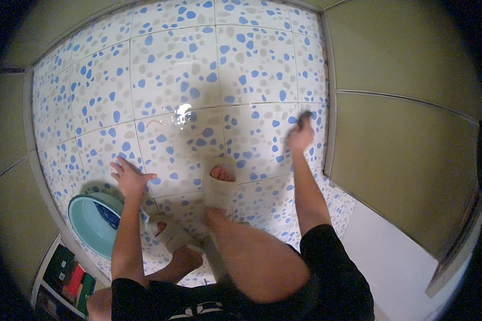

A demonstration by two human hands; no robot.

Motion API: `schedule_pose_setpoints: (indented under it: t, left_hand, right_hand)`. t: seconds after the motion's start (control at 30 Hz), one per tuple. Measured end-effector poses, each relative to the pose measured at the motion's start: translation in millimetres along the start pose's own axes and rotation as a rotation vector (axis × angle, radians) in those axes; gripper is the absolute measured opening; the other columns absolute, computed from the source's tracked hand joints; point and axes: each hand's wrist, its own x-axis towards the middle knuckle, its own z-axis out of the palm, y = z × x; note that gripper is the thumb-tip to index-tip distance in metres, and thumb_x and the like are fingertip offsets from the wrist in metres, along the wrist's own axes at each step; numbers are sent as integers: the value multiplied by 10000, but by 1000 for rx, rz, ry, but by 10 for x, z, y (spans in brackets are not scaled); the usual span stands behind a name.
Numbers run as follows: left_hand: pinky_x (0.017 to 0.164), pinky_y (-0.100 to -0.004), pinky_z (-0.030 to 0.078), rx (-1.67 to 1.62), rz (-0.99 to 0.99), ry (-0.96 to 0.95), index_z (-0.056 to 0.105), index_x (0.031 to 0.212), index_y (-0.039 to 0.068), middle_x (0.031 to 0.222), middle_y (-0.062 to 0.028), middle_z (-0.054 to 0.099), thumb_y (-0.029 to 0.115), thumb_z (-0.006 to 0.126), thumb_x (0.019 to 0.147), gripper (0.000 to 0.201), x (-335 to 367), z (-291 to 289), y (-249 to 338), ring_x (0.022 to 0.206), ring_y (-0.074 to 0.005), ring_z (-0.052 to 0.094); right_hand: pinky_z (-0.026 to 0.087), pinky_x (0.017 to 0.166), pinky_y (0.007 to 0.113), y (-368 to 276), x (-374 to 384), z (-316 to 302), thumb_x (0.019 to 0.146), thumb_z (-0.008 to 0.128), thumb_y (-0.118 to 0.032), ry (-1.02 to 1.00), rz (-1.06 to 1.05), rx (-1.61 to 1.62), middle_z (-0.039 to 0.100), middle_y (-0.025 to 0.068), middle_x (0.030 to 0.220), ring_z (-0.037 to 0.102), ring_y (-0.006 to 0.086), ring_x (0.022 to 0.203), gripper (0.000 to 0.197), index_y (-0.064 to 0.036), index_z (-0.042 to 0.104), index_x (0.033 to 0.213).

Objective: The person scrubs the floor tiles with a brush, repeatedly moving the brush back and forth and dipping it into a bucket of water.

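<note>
My left hand point(128, 179) is open, its fingers spread over the wet, blue-and-grey speckled tile floor point(171, 80). Whether it touches the tiles I cannot tell. Nearest to it stands a round turquoise basin point(82, 224), with something dark blue point(108, 215) inside, partly hidden by the rim and my forearm. Off to the right, my right hand point(302, 137) is closed around a small dark object point(304, 119) held low at the floor, close to the right-hand wall edge. Motion blur and my fingers hide what kind of object it is.
My feet in pale slippers point(218, 195) are planted between my arms. Olive-brown panels point(396, 144) border the floor on the right and left. A low shelf point(43, 267) with red and green boxes stands at lower left. Water glints point(183, 113) mid-floor.
</note>
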Motion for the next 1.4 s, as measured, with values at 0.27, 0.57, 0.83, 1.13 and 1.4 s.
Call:
schedule_pose_setpoints:
  t: [0.27,0.57,0.83,1.13,1.4]
  left_hand:
    - [1137,-538,347,-2,2,7,77,1581,37,1607,-328,82,581,934,422,1541,87,98,-135,1425,-606,158]
    - [1141,-556,330,-65,30,-13,72,1580,34,1601,-345,61,611,924,394,1570,70,123,-52,1418,-615,160]
    - [1140,-554,333,-58,12,-9,76,1579,30,1605,-341,44,605,928,378,1580,102,129,-118,1423,-612,147]
    - [1132,-559,338,-51,73,49,76,1573,14,1593,-361,64,653,903,363,1599,154,273,-246,1413,-626,153]
    - [1136,-556,332,-66,59,17,74,1569,1,1589,-363,81,639,911,379,1588,95,154,-91,1417,-617,161]
  right_hand:
    - [482,949,438,-1025,-670,370,719,601,60,-317,-885,108,579,177,1366,573,343,1223,469,-22,648,1179]
    - [518,917,457,290,480,-7,763,612,26,59,-67,-193,673,206,1170,638,387,1051,410,4,659,1170]
    - [424,986,520,-1660,-129,553,767,621,-76,-276,-630,147,589,198,1290,560,396,1138,566,-26,518,1321]
    - [357,1152,450,-751,568,615,904,502,-40,-175,-601,11,513,210,1426,467,387,1331,470,15,509,1372]
    - [375,1102,466,-950,953,914,899,529,-113,54,-303,95,562,247,1336,509,403,1251,458,44,538,1330]
